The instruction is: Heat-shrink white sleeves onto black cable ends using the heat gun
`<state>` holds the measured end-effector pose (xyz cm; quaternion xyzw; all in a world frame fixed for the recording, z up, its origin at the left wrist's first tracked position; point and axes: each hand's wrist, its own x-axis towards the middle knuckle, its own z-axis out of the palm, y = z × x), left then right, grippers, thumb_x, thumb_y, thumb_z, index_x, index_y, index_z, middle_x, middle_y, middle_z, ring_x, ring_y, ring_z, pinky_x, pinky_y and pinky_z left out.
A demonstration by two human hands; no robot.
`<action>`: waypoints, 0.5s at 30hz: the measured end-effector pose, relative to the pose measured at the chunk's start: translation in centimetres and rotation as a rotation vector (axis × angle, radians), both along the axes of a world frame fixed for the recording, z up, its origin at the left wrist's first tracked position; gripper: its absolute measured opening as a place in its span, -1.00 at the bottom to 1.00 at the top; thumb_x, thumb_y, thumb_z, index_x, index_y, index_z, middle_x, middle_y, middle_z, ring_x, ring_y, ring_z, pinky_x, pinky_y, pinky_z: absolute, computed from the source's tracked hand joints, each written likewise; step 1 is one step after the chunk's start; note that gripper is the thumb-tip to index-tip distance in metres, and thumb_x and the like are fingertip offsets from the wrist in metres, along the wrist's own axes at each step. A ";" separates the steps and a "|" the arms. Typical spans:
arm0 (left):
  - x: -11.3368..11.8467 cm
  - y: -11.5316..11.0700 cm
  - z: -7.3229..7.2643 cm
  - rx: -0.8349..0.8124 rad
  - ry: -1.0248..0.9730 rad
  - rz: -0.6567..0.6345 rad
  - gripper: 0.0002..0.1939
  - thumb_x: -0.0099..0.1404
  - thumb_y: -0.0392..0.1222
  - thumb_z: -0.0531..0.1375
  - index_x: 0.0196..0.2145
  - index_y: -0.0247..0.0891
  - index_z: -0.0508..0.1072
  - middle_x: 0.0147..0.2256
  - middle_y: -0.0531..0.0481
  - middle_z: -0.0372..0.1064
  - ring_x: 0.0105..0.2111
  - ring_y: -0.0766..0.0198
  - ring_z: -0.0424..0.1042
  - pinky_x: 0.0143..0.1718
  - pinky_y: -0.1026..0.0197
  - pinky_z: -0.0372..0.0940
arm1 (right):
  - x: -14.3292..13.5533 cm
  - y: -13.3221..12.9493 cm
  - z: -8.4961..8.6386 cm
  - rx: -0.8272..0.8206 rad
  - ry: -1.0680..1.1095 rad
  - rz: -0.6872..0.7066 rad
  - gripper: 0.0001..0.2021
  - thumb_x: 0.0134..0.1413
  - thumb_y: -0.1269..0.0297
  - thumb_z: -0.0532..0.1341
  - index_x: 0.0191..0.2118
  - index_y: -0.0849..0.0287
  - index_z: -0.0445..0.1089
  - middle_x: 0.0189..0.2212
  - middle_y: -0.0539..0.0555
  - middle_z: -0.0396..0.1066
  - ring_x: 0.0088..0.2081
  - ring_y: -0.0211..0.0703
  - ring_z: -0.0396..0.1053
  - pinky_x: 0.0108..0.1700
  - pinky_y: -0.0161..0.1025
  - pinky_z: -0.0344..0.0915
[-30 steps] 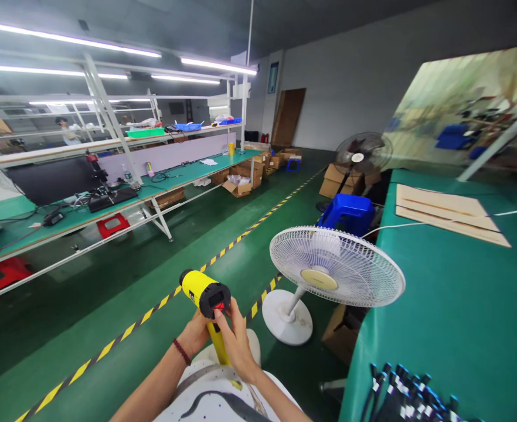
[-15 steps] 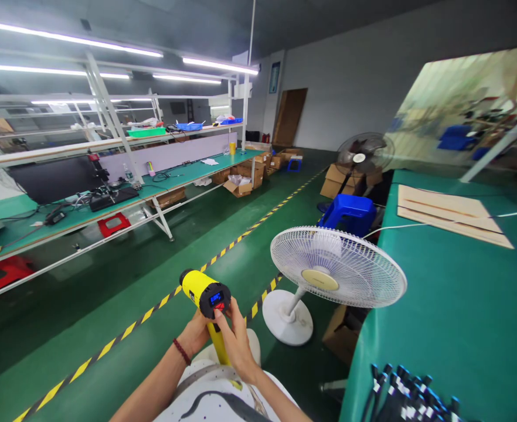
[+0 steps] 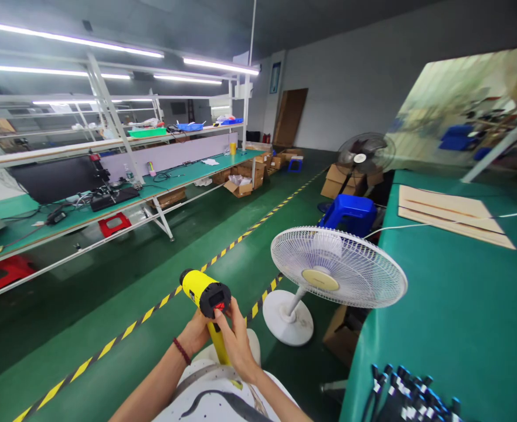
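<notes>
A yellow and black heat gun (image 3: 204, 291) is held up in front of my lap, its black nozzle pointing away to the left. My left hand (image 3: 196, 333), with a dark red bead bracelet at the wrist, is closed around the handle from the left; the gun partly hides its fingers. From the right, my right hand (image 3: 237, 340) grips the rear of the gun, the thumb at the red button below the small screen. That screen is dark.
A white fan (image 3: 337, 266) stands front right, beside a green-covered table (image 3: 452, 299) bearing flat boards (image 3: 454, 215) and black cables (image 3: 412, 395). A blue stool (image 3: 349, 211) and another fan (image 3: 359, 157) are behind it. At left runs a long workbench (image 3: 153, 189).
The heat gun's screen, lit blue with digits before, is now dark. Both hands keep the same hold, and the gun stays in place.
</notes>
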<state>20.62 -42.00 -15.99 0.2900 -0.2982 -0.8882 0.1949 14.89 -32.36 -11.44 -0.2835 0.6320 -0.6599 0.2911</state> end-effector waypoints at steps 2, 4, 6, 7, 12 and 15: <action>0.0 0.0 -0.1 0.001 -0.005 0.005 -0.51 -0.39 -0.23 0.52 -0.39 -0.25 0.56 -0.29 -0.02 0.50 -0.21 0.13 0.41 -0.14 0.17 0.26 | 0.0 0.0 0.1 -0.001 0.002 0.006 -0.57 0.17 0.08 0.12 0.12 0.08 0.22 0.11 0.14 0.34 0.14 -0.02 0.29 0.18 -0.04 0.21; 0.1 0.0 -0.1 0.003 -0.009 0.007 -0.50 -0.40 -0.23 0.52 -0.39 -0.24 0.56 -0.32 -0.01 0.50 -0.23 0.14 0.41 -0.18 0.17 0.27 | 0.1 0.0 0.3 -0.007 0.004 0.011 -0.57 0.17 0.08 0.12 0.12 0.08 0.21 0.11 0.14 0.34 0.13 -0.03 0.30 0.19 -0.05 0.21; 0.1 0.0 -0.1 0.006 -0.011 0.007 -0.49 -0.42 -0.23 0.52 -0.39 -0.24 0.56 -0.33 -0.01 0.50 -0.26 0.15 0.42 -0.20 0.18 0.27 | 0.1 0.0 0.4 -0.011 0.005 0.011 -0.58 0.17 0.09 0.12 0.12 0.08 0.22 0.10 0.13 0.35 0.12 -0.04 0.30 0.18 -0.08 0.21; 0.1 0.0 0.0 0.007 -0.012 0.007 -0.49 -0.42 -0.24 0.52 -0.39 -0.24 0.56 -0.33 -0.01 0.50 -0.27 0.16 0.42 -0.21 0.18 0.27 | 0.0 0.0 0.4 -0.011 0.006 0.010 -0.58 0.17 0.09 0.12 0.12 0.07 0.22 0.09 0.12 0.36 0.12 -0.05 0.31 0.18 -0.08 0.22; 0.1 0.0 0.2 0.013 -0.012 0.007 -0.48 -0.44 -0.26 0.53 -0.40 -0.23 0.56 -0.32 -0.01 0.51 -0.26 0.17 0.42 -0.18 0.18 0.27 | 0.0 0.1 0.5 0.013 0.009 0.003 -0.56 0.16 0.07 0.12 0.13 0.08 0.22 0.07 0.11 0.38 0.11 -0.05 0.32 0.15 -0.10 0.25; 0.1 0.0 0.2 0.018 -0.015 0.003 -0.49 -0.45 -0.26 0.52 -0.41 -0.23 0.55 -0.33 0.00 0.51 -0.29 0.17 0.42 -0.20 0.18 0.27 | 0.1 0.1 0.5 0.012 0.015 -0.003 -0.56 0.16 0.06 0.12 0.13 0.07 0.23 0.07 0.10 0.38 0.11 -0.06 0.32 0.14 -0.13 0.26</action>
